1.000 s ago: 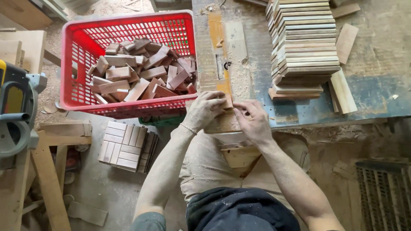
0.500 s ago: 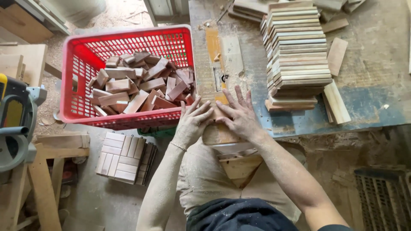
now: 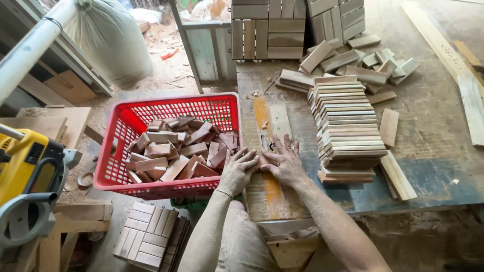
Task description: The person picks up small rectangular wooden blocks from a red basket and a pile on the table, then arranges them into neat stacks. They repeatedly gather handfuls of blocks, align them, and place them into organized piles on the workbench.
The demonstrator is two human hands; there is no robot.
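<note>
My left hand (image 3: 239, 170) and my right hand (image 3: 283, 162) lie side by side, fingers spread, pressed flat on a wooden jig board (image 3: 269, 194) with an orange stripe at the near edge of the workbench (image 3: 433, 166). What lies under the palms is hidden. Just left of my left hand stands a red plastic crate (image 3: 166, 146) full of several short wooden blocks. Right of my right hand rises a tall stack of wooden slats (image 3: 345, 126).
Loose wood pieces (image 3: 368, 63) and assembled slat tiles (image 3: 267, 27) sit at the bench's far side. A stack of wooden tiles (image 3: 148, 236) rests on the floor below the crate. A yellow power saw (image 3: 25, 171) stands at the left, a white sack (image 3: 111, 38) beyond.
My hands have opened from gripping a piece at the bench edge and now lie flat with fingers spread on the board. The camera has tilted up, showing more of the far bench.
</note>
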